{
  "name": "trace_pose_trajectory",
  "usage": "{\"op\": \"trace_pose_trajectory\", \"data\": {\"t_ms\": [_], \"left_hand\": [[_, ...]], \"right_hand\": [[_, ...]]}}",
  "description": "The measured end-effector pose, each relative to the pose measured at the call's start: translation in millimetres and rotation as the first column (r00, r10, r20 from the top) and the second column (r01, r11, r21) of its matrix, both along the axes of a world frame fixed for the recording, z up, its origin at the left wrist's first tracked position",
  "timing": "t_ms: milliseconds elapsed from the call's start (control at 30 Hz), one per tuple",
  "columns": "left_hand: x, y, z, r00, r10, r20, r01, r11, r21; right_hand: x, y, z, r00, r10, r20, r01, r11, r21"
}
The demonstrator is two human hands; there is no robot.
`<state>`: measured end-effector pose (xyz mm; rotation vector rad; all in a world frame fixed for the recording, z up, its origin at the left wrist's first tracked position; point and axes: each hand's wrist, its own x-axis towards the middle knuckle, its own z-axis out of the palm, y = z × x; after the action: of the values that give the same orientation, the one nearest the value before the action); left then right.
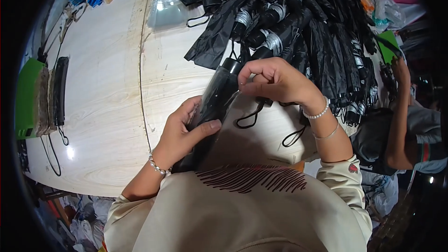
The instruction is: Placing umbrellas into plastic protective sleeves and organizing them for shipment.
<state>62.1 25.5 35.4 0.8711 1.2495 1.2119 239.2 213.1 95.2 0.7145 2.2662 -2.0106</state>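
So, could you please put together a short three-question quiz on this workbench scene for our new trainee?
1. True or false: the left hand and the right hand are both on the same folded black umbrella.
2. Where does the pile of black umbrellas lie on the wooden table?
A. on its far side, beyond the hands
B. at its left edge
C. under it
3. Fill in: the green block sits at the table's ____ edge.

Key: 1 true; 2 A; 3 left.
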Motion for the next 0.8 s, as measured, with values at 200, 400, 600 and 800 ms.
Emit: {"op": "trace_pose_trajectory", "data": {"t_ms": [200, 400, 600, 800], "left_hand": [[-5, 5, -5, 0.986, -0.038, 0.163, 0.042, 0.999, -0.022], [-8, -2, -16, 0.926, 0.033, 0.377, -0.021, 0.999, -0.037], [-21, -11, -20, 0.876, -0.066, 0.478, 0.148, 0.980, -0.136], [-124, -25, 16, 0.908, 0.119, -0.402, -0.018, 0.969, 0.245]], "right_hand": [[-7, -10, 3, 0.999, -0.007, 0.042, -0.009, 0.921, 0.390], [-22, -18, -14, 0.993, -0.083, -0.082, 0.114, 0.848, 0.517], [-2, 9, -44, 0.965, -0.101, -0.241, 0.259, 0.242, 0.935], [-17, -14, -35, 0.961, -0.142, -0.239, 0.276, 0.601, 0.750]]}}
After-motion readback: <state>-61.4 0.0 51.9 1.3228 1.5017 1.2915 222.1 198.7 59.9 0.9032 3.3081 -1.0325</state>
